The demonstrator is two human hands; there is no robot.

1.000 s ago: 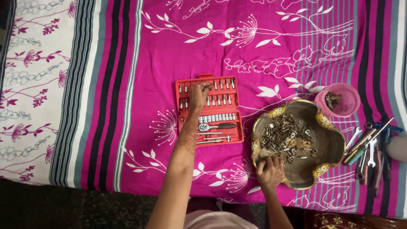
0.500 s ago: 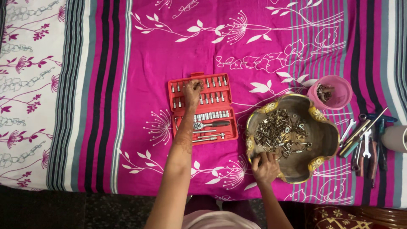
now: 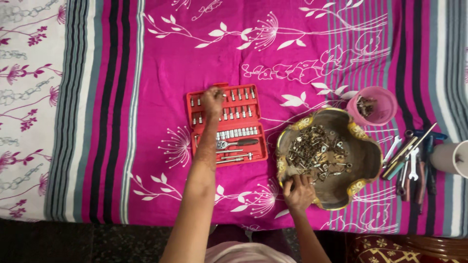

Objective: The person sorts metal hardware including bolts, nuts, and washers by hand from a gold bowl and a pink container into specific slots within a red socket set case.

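Observation:
My left hand (image 3: 213, 101) reaches over an open red socket set case (image 3: 253, 148), with its fingers curled onto the small sockets in the top row; whether it pinches one is hidden. A ratchet handle (image 3: 238, 143) lies in the case's lower part. My right hand (image 3: 298, 191) sits on the near-left rim of a brown scalloped bowl (image 3: 368, 160), fingers over the edge and touching the heap of rusty screws and nuts (image 3: 314, 151) inside.
Everything lies on a magenta floral bedsheet (image 3: 204, 44). A pink cup (image 3: 385, 100) with a few metal bits stands behind the bowl. Spanners and screwdrivers (image 3: 414, 165) lie right of the bowl, beside a white cylinder (image 3: 451, 158). The sheet's near edge drops to dark floor.
The view has shifted, so everything sits a little further left in the frame. Both hands keep their places on the case and the bowl.

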